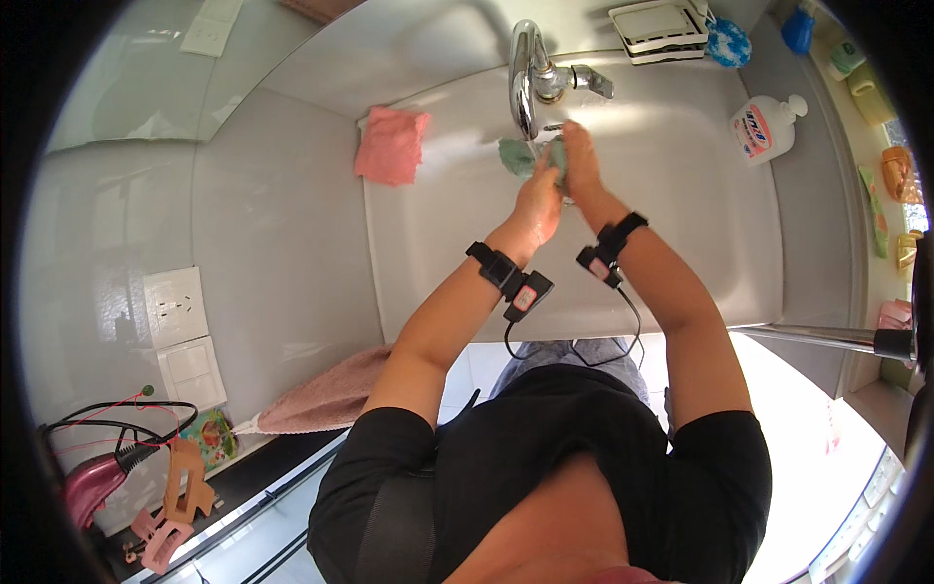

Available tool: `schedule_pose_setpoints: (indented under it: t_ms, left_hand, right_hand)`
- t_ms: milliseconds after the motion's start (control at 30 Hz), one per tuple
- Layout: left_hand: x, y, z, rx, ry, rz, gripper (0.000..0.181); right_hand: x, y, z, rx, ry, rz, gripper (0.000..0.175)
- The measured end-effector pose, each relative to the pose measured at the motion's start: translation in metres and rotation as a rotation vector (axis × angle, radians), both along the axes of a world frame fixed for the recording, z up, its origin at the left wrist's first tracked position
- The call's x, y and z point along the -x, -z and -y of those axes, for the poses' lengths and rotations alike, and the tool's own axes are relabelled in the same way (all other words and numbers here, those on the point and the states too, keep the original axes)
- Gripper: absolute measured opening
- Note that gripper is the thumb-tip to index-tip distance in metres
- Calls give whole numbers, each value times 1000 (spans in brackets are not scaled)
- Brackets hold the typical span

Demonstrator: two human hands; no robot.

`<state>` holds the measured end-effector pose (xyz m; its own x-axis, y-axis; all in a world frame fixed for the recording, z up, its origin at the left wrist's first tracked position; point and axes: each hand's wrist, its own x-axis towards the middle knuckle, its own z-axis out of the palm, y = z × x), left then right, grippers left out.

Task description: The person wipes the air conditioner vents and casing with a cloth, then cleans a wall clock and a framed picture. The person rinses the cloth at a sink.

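A wet-looking green cloth [516, 157] is bunched between my two hands under the spout of the chrome faucet [524, 80]. My left hand [540, 202] grips it from the left, and one part of the cloth hangs out on that side. My right hand [581, 160] presses on it from the right, fingers towards the faucet. Water appears to run onto the cloth. Both hands are over the white sink basin [671, 219]. Part of the cloth is hidden by my fingers, and the drain lies mostly behind my hands.
A pink cloth [394, 146] lies over the basin's left rim. On the right rim stands a white pump bottle [765, 130]. Soap dishes [660, 31] and a blue-and-white scrubber [728, 44] sit at the back. A pink towel [321, 394] hangs at left, near a hair dryer [95, 482].
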<state>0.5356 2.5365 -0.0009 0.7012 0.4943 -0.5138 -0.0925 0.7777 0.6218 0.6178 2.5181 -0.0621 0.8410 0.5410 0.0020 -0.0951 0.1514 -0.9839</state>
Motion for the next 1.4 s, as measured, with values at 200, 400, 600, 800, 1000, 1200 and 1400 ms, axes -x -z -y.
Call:
schedule_pose_setpoints:
  t_ms: [200, 400, 600, 800, 1000, 1200, 1400]
  left_hand:
    - [12, -15, -19, -246, -3, 14, 83]
    - [22, -22, -36, -100, -103, 107, 78]
    - [15, -28, -25, -112, -66, 30, 70]
    - [19, -24, -29, -233, 135, 73, 65]
    - [40, -9, -58, -746, 107, -365, 47]
    - [58, -14, -71, -367, -149, -247, 36]
    - [68, -51, -62, -513, -143, 15, 44]
  right_hand:
    - [-15, -19, 31, 272, -617, -563, 35]
    - [7, -44, 76, 142, -522, 167, 30]
    - [-11, -40, 80, 270, -389, -407, 34]
    - [-18, -35, 63, -54, -576, -667, 35]
    - [-37, -51, 53, 142, -482, -304, 31]
    - [-67, -75, 44, 397, -428, 175, 43]
    - [-80, -89, 60, 435, -529, 263, 67]
